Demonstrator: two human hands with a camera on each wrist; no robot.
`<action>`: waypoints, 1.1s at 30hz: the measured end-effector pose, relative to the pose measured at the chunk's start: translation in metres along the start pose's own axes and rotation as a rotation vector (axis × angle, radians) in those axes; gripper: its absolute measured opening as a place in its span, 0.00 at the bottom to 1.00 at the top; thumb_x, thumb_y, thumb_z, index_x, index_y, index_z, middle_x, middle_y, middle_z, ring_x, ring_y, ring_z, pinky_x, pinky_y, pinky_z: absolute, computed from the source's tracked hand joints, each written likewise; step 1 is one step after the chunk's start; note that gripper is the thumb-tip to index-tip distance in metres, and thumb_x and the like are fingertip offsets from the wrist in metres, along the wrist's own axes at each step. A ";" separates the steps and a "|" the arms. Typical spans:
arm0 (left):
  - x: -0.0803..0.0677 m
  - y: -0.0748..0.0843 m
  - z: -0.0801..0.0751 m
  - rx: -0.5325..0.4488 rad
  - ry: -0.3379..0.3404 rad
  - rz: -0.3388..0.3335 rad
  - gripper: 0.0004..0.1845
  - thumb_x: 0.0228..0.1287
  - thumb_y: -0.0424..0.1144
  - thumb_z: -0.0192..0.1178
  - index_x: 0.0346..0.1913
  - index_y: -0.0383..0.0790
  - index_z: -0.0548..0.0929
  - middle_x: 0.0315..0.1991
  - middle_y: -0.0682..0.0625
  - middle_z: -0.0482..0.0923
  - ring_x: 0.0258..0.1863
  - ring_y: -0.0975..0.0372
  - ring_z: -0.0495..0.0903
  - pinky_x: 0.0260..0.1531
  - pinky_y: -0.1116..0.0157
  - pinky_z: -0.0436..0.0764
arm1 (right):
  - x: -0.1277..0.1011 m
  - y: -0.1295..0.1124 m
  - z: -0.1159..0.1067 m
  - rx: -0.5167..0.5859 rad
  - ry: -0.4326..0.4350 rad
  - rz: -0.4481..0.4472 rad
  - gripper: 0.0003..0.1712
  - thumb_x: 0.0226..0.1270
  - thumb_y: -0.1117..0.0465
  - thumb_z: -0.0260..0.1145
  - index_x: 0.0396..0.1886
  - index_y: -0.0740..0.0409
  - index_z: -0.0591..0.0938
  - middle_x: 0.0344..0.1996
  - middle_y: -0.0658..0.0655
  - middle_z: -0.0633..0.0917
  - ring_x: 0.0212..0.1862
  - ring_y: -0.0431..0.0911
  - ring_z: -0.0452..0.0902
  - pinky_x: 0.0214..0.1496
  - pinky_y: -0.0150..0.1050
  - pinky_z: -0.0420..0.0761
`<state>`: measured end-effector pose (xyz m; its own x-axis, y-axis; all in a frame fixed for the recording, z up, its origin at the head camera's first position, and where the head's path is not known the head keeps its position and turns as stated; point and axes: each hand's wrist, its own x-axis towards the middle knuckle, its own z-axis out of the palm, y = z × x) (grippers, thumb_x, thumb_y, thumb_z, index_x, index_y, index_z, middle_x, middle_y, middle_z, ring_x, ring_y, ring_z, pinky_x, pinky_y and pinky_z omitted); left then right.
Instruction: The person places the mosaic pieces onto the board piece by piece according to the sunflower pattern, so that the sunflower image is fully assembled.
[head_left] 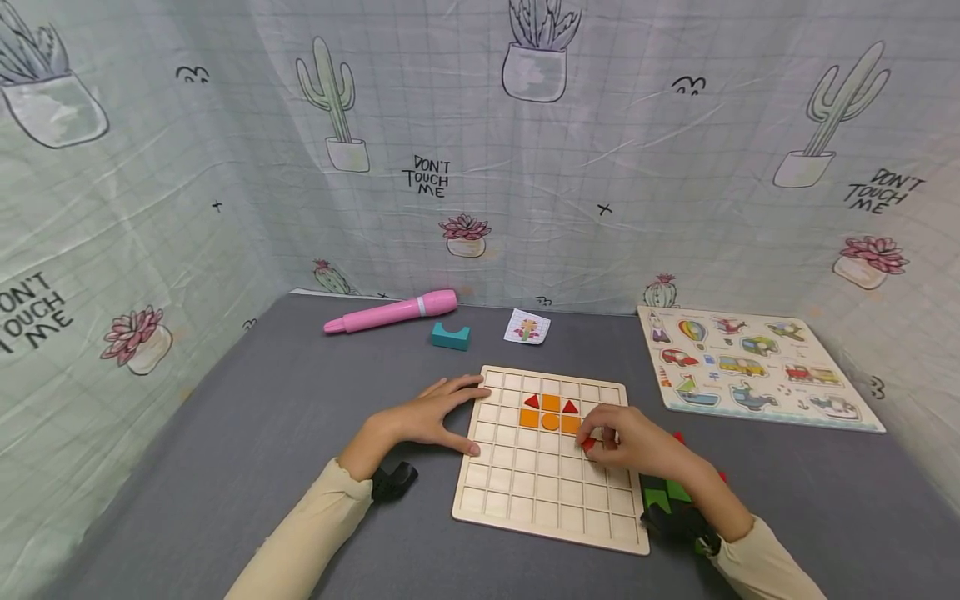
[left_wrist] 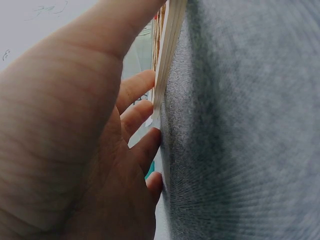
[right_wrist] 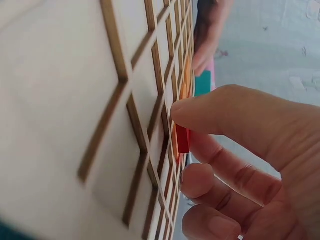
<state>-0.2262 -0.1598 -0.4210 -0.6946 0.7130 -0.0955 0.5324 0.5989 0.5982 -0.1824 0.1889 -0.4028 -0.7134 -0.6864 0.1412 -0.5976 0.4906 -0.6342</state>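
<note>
1. Pinching a small red piece (head_left: 588, 445) between thumb and fingertips, the right hand (head_left: 628, 443) hovers over the grid board (head_left: 551, 500), at the board's right-middle cells; the piece sits just below the orange row, touching or nearly touching the board.
2. From the right wrist, the red piece (right_wrist: 182, 140) stands on edge against the board (right_wrist: 65, 100), the thumb above it and curled fingers (right_wrist: 200, 182) below.
3. The left hand (head_left: 435, 412) lies flat with fingers spread, holding nothing: the thumb presses the board's left edge, the fingers reach its top left corner.
4. The left wrist view shows that hand (left_wrist: 75, 150) with fingertips (left_wrist: 145, 87) against the board's side (left_wrist: 167, 55) on the grey table (left_wrist: 240, 130).
5. Already set in the board are 2 red triangles (head_left: 532, 402), orange squares (head_left: 551, 402) and an orange circle (head_left: 551, 422), grouped near the top middle.
6. Green and red loose pieces (head_left: 660, 497) lie under the right wrist, just off the board's right edge.
7. Behind the board lie a pink pen (head_left: 392, 312), a teal block (head_left: 451, 336) and a small card (head_left: 527, 326).
8. A vehicle puzzle (head_left: 750, 367) rests on the table at the far right, well apart from the hands.
9. Cactus-print cloth (head_left: 480, 167) walls the table.
</note>
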 end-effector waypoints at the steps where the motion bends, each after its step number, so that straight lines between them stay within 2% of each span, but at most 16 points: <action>1: 0.000 0.000 0.000 -0.002 0.000 0.001 0.46 0.56 0.54 0.71 0.74 0.44 0.61 0.77 0.45 0.48 0.76 0.50 0.47 0.74 0.45 0.40 | 0.002 -0.001 0.001 0.000 -0.004 -0.004 0.08 0.59 0.72 0.69 0.36 0.58 0.84 0.35 0.52 0.82 0.26 0.37 0.69 0.27 0.29 0.73; 13: 0.002 -0.001 0.000 0.000 -0.004 -0.002 0.46 0.56 0.55 0.70 0.74 0.45 0.61 0.77 0.45 0.48 0.76 0.51 0.47 0.74 0.45 0.39 | 0.011 -0.001 0.007 -0.016 -0.019 -0.042 0.04 0.61 0.68 0.70 0.31 0.55 0.86 0.33 0.51 0.83 0.29 0.33 0.68 0.28 0.30 0.74; 21: 0.002 -0.001 0.000 0.000 -0.003 -0.003 0.46 0.56 0.55 0.70 0.74 0.45 0.61 0.77 0.45 0.48 0.76 0.51 0.47 0.74 0.46 0.39 | 0.015 0.000 0.010 -0.031 -0.002 0.022 0.04 0.59 0.68 0.72 0.32 0.56 0.86 0.31 0.48 0.83 0.27 0.34 0.68 0.28 0.30 0.74; 28: 0.002 0.000 0.000 0.005 -0.004 -0.007 0.46 0.56 0.55 0.70 0.75 0.45 0.61 0.77 0.46 0.47 0.76 0.51 0.46 0.74 0.46 0.39 | 0.018 0.001 0.011 -0.022 0.004 0.022 0.04 0.59 0.69 0.71 0.31 0.56 0.86 0.29 0.46 0.81 0.26 0.34 0.68 0.28 0.30 0.74; 33: 0.001 -0.001 0.000 0.006 -0.002 -0.007 0.47 0.56 0.55 0.70 0.75 0.45 0.61 0.77 0.46 0.47 0.76 0.51 0.46 0.74 0.46 0.39 | 0.016 0.001 0.008 -0.031 -0.005 0.022 0.04 0.59 0.68 0.71 0.33 0.56 0.86 0.31 0.48 0.82 0.26 0.34 0.69 0.28 0.30 0.74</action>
<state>-0.2274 -0.1593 -0.4221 -0.6972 0.7097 -0.1012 0.5308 0.6059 0.5925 -0.1914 0.1742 -0.4070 -0.7246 -0.6779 0.1241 -0.5932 0.5219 -0.6130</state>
